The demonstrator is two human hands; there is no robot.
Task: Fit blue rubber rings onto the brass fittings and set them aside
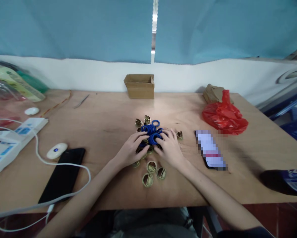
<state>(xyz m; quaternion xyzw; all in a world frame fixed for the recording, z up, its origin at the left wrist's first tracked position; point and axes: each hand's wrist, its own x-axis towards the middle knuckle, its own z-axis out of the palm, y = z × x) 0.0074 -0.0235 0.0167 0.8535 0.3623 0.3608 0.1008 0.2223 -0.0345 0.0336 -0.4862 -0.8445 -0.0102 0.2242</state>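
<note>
A pile of blue rubber rings (150,129) lies at the middle of the wooden table (108,119), with several round brass-coloured caps (151,167) scattered around it. My left hand (130,148) and my right hand (168,147) meet over the near side of the pile. Both have their fingers curled together on one blue ring (153,138) and what looks like a cap beneath it. The piece under the fingers is mostly hidden.
A small open cardboard box (139,86) stands at the back wall. A red plastic bag (224,115) and a phone (210,150) lie to the right, a black phone (62,173), white cable (64,163) and power strip (11,138) to the left.
</note>
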